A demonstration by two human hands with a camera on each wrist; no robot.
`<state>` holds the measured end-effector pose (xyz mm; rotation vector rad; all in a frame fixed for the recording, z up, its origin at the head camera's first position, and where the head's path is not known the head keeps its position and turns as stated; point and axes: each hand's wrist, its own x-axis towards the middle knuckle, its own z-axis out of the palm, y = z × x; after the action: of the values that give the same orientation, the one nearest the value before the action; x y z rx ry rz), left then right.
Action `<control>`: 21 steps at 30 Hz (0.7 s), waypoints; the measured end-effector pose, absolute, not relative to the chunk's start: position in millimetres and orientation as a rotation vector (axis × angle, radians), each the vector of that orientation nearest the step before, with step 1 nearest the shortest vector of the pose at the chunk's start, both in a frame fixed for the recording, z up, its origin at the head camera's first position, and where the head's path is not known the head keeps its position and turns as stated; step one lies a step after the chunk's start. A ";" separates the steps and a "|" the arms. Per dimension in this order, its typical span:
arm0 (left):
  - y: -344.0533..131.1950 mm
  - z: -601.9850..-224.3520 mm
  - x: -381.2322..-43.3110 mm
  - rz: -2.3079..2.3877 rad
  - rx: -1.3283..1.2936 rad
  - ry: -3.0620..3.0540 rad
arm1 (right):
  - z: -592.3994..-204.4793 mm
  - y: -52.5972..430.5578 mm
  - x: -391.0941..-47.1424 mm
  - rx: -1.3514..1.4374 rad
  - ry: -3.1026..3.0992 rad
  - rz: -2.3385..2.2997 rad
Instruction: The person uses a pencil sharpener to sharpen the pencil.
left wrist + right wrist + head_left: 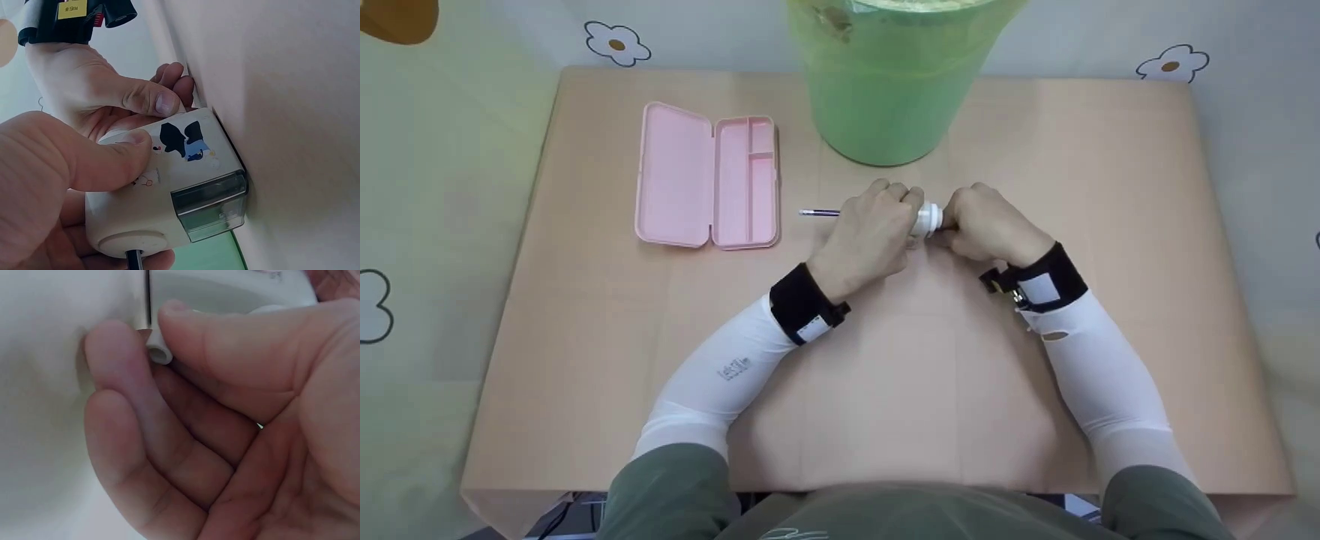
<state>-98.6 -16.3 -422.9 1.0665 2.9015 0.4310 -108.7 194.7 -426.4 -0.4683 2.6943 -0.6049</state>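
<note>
My left hand grips a white crank pencil sharpener, its thumb across the top beside a printed cartoon picture. A dark-striped pencil sticks out of the sharpener's left end, its tail pointing left. In the left wrist view, the clear shavings drawer shows on one side. At the opposite end, my right hand pinches the small white crank knob between thumb and fingers. The rest of the crank is mostly hidden by that hand.
An open pink pencil case lies left of the hands, its lid folded out to the left and its compartments showing. Behind the hands stands a tall green bin. A peach-coloured cloth covers the table.
</note>
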 end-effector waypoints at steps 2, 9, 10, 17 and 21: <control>-16.4 -423.6 -98.4 0.431 1.069 2.909 | -425.4 194.3 -108.0 -0.463 2.684 -0.590; -16.3 -423.8 -97.7 0.424 1.079 2.923 | -421.4 195.0 -105.0 -0.519 2.657 -0.580; -16.2 -423.4 -97.6 0.420 1.078 2.925 | -421.2 195.2 -104.6 -0.529 2.652 -0.584; -15.4 -422.5 -96.8 0.392 1.067 2.912 | -420.7 196.5 -103.6 -0.568 2.645 -0.584; -14.9 -421.8 -96.6 0.394 1.059 2.903 | -420.2 197.0 -103.2 -0.581 2.648 -0.570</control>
<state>-96.6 -14.9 -421.8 1.0585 2.9030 0.3939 -103.2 197.0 -420.2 -0.5807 2.6479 -0.5695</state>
